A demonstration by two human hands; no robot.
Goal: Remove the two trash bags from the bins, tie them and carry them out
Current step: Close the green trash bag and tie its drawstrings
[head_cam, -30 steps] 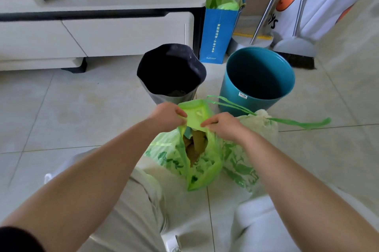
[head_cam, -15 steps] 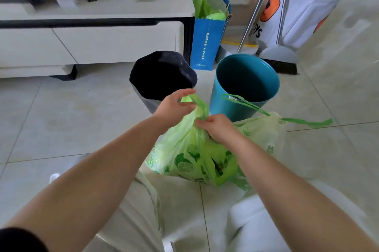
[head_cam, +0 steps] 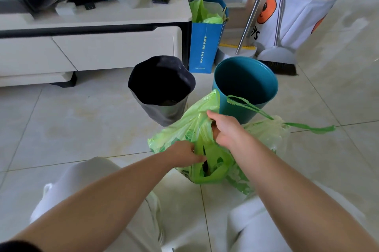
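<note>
Black bin [head_cam: 162,87] far left, inside too dark to read. Left hand [head_cam: 184,154] pinches a handle of the green bag [head_cam: 180,128] low down, fingertips buried in plastic. Right hand [head_cam: 225,128] grips the bag top, fingers hidden. Pale bag [head_cam: 264,130] sits on the floor to the right, partly behind the arm, near the teal bin [head_cam: 246,81]. Since earlier, left hand dropped and right hand rose.

green trash bag [head_cam: 184,128] on floor | left hand [head_cam: 185,154] pinches lower flap | right hand [head_cam: 226,128] grips upper edge | second pale bag [head_cam: 266,132] just beside, right | black bin [head_cam: 162,87], teal bin [head_cam: 246,81] behind
</note>
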